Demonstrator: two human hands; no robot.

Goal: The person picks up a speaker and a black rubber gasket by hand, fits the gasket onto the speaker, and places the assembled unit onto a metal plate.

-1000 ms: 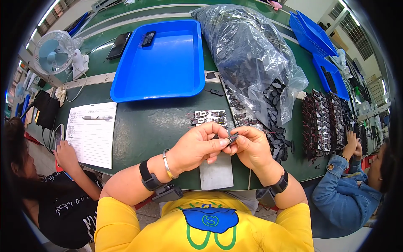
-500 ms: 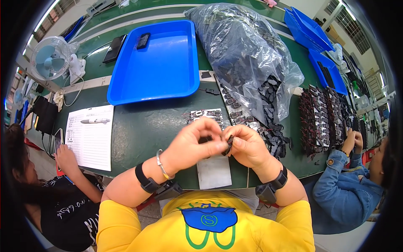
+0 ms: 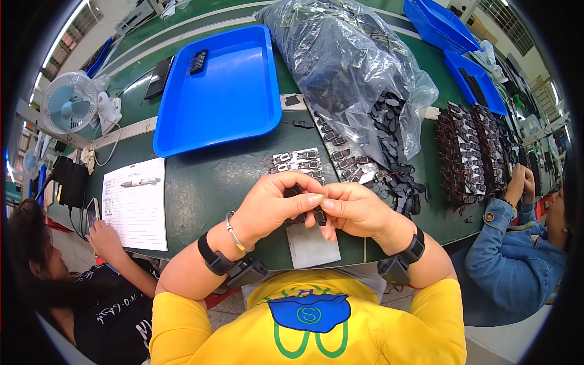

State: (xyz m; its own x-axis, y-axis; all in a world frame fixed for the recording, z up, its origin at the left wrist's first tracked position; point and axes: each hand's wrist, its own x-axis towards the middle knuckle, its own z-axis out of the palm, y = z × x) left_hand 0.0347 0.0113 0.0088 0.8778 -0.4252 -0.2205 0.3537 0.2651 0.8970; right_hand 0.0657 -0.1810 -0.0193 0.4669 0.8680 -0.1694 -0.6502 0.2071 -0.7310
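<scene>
My left hand [image 3: 267, 201] and my right hand [image 3: 359, 210] meet over the green table, with fingertips pinched together on a small black plastic part [image 3: 320, 216]. More dark pieces show within the curled fingers of my left hand, though their number is hidden. Below the hands lies a pale flat sheet [image 3: 314, 248]. Just beyond them, a white sheet holds rows of small black-framed components [image 3: 298, 161] with thin wires. To the right of it, another component-covered strip [image 3: 344, 159] runs partly under a large clear plastic bag [image 3: 340, 61]. Loose black pieces [image 3: 398, 188] spill from the bag's mouth.
A blue tray [image 3: 222, 91] holding one black block stands at the far left. A lined notebook [image 3: 137, 207] with a pen lies nearer. Stacks of wired components [image 3: 465, 158] stand at right. Co-workers sit on both sides; a fan [image 3: 70, 103] is at the far left.
My right fingers have closed in against my left fingertips, and the black part has tipped downward between them. The whole view has shifted slightly. The right-hand co-worker's hands have moved up.
</scene>
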